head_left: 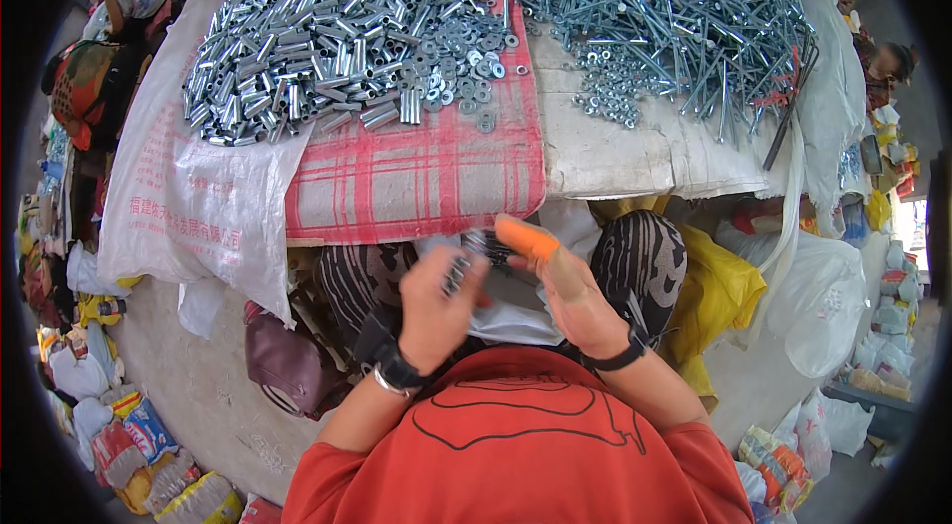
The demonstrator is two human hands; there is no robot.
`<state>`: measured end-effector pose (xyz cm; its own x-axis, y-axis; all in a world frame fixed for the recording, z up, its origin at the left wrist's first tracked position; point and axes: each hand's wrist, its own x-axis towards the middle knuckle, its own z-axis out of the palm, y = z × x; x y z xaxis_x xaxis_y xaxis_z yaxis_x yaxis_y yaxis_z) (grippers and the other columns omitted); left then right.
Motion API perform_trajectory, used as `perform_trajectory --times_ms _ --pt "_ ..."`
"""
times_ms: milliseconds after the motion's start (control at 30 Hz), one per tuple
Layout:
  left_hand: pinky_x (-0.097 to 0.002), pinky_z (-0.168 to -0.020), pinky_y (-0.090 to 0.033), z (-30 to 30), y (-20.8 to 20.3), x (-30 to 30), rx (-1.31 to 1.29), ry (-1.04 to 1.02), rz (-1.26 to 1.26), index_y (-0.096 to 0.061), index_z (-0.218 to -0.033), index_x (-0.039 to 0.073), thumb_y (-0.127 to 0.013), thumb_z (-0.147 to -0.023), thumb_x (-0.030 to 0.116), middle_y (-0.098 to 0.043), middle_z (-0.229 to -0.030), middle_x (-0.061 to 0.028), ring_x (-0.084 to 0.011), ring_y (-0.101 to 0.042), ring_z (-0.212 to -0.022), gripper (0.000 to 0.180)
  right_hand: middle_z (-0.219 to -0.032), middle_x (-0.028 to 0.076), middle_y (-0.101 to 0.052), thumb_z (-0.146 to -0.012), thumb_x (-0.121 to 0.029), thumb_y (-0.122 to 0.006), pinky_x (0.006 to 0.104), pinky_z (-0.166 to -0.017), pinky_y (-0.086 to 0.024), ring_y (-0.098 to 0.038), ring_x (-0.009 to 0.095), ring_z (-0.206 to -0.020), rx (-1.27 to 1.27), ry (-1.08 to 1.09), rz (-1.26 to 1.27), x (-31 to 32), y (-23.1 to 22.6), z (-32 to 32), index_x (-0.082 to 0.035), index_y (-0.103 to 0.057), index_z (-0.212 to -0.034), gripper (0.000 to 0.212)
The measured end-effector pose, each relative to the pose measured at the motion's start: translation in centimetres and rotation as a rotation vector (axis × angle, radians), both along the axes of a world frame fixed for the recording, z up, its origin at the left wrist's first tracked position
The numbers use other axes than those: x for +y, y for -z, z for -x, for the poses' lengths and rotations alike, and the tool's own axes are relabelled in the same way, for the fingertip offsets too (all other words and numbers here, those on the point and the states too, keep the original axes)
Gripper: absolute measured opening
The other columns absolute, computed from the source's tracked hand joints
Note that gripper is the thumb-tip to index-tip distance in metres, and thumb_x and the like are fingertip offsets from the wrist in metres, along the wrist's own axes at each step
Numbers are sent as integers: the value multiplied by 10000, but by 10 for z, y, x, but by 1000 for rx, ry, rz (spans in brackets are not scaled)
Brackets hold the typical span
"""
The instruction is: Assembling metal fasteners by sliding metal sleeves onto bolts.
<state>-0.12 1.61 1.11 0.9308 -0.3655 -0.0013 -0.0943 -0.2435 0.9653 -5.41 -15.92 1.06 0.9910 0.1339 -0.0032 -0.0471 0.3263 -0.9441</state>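
My left hand [437, 310] is curled above my lap, its fingers smeared by motion. Shiny metal parts [458, 276] show in its grip; their exact kind is too blurred to tell. Close to its right, my right hand [579, 300] has its fingers stretched toward the left one, with an orange finger cover [528, 237] on it. More blurred metal [488, 245] shows between the two hands, just below the table edge. On the table ahead lie a heap of short metal tubes [288, 63], flat washers [461, 63], small nuts [607, 93] and a pile of long bolts [684, 18].
A red checked cloth [416, 177] and a pale sheet [620, 157] cover the table. A white woven sack [188, 182] hangs over its left side. Yellow bags [719, 291] and a clear plastic bag [823, 301] stand at right; a maroon bag [288, 360] lies at left.
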Motion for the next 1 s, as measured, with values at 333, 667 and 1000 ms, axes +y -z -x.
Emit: perform_trajectory --times_ms 333,667,1000 --pt "-295 -579 -557 8 0 2 664 307 414 -549 -983 -9 -555 -966 94 -592 -774 -72 -177 -659 -623 105 -1196 41 -598 -916 -137 -632 286 -940 -437 -571 134 -1067 303 16 82 -16 -18 -15 -40 -559 -1295 398" --pt "-291 -589 -581 3 29 1 9 591 -325 -628 -1015 -56 -556 -950 70 -653 -792 -121 -197 -688 -629 159 -874 144 -640 -846 -77 -646 380 -673 -503 -632 317 -762 -267 553 1425 -103 -46 -72 -81 -677 -1086 242" --pt "-308 -693 -590 -3 22 0 718 356 99 -567 -1181 -67 -523 -969 70 -628 -851 -101 -195 -681 -787 256 -872 106 -606 -837 -87 -557 400 -706 -489 -636 275 -819 -218 478 2135 -170 -31 -111 -47 -623 -853 79"
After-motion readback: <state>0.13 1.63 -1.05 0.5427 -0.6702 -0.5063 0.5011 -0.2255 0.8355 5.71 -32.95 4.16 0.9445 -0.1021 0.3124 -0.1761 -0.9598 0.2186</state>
